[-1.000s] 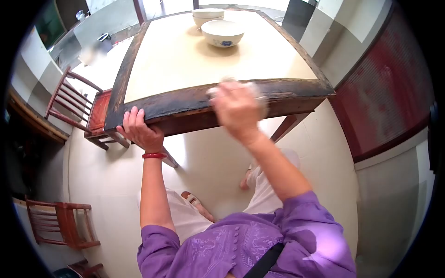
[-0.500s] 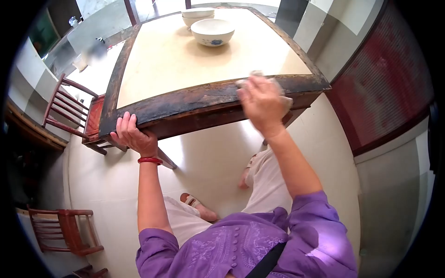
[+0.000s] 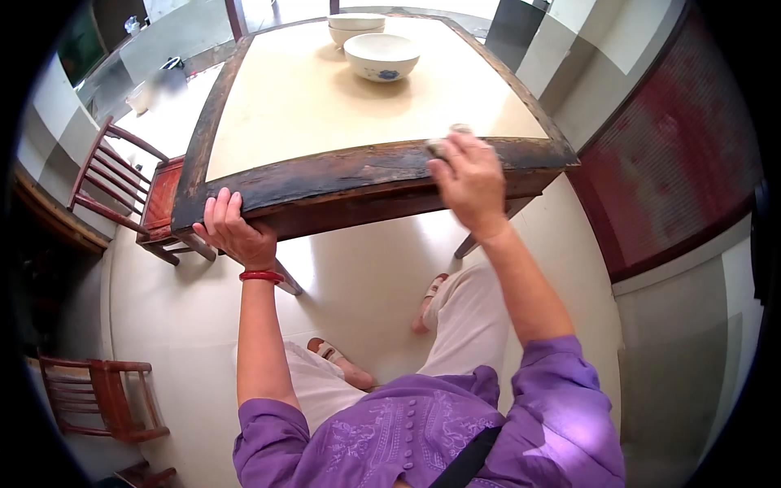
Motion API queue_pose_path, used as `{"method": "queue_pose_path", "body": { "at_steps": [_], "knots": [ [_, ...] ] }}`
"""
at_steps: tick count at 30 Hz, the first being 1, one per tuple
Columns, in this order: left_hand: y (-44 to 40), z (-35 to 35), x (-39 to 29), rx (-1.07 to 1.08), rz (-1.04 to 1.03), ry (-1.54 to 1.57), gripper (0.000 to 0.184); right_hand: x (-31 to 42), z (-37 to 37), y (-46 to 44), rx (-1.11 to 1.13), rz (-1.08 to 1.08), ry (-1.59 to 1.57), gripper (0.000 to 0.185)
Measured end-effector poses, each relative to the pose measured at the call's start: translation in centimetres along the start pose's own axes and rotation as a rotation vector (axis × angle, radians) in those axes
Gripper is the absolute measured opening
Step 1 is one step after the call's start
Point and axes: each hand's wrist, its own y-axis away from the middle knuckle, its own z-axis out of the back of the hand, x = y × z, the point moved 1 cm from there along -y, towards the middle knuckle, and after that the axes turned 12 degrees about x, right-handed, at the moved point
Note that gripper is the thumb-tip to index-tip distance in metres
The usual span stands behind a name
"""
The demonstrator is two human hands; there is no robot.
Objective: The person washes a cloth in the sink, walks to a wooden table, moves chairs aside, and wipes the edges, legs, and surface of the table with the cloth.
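My left hand [image 3: 234, 228] grips the near left corner of the wooden table [image 3: 342, 172], fingers over the dark worn rim and a red bangle on the wrist. Toward the right of the same near edge, my right hand [image 3: 470, 180] is closed on a pale cloth [image 3: 439, 148], pressed to the rim. Most of the cloth is hidden under the fingers. Farther back on the cream tabletop sits a white bowl [image 3: 382, 55] with a blue flower motif. Behind it, two more white bowls [image 3: 355, 32] are stacked.
A red-brown wooden chair [image 3: 159, 195] stands against the table's left side. Another chair [image 3: 114, 398] is at lower left. A dark red panel [image 3: 667, 154] lines the right wall. My feet are on the pale tiled floor [image 3: 350, 313] below the table.
My right hand with the cloth stays along the near rim, its grip bunched tighter so less cloth shows. My left hand keeps its hold on the corner. The view has shifted slightly.
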Motion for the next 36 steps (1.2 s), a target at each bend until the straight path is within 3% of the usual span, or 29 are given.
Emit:
{"method": "queue_pose_path", "body": {
  "at_steps": [4,7,13,15,20,23,25,30,32,36],
  "knots": [
    [0.2,0.1,0.8,0.034,-0.052,-0.007,0.041,5.7,-0.9,-0.1,0.007,0.181,-0.074,0.044],
    [0.0,0.7,1.0,0.068,-0.09,-0.019,0.041,2.8,0.3,0.0,0.087,0.323,-0.088,0.047],
    [0.0,0.4,0.9,0.046,-0.089,-0.02,0.041,-5.8,4.5,2.9,0.195,0.108,0.054,0.053],
    [0.0,0.4,0.8,0.039,-0.082,-0.017,0.041,-8.4,5.0,3.7,0.149,0.019,0.076,0.04],
    [-0.1,0.3,0.1,0.021,-0.037,0.007,0.04,-6.7,2.9,3.5,-0.005,-0.018,0.017,0.034],
    [-0.1,0.2,0.0,0.001,-0.05,0.01,0.039,-1.8,0.7,2.7,-0.066,0.125,-0.104,0.025],
    [-0.1,0.4,0.2,0.025,-0.068,0.013,0.041,0.7,1.3,2.4,-0.021,0.125,-0.154,0.029],
    [0.0,1.2,0.9,0.11,-0.131,-0.021,0.05,-4.3,2.9,3.1,0.044,0.251,-0.11,0.025],
    [0.0,1.1,0.8,0.099,-0.119,-0.02,0.049,-8.5,3.6,3.6,-0.032,0.178,-0.038,0.025],
    [0.1,0.5,0.4,0.053,-0.093,-0.004,0.048,-17.1,5.6,5.5,0.011,-0.194,0.136,0.035]
  ]
}}
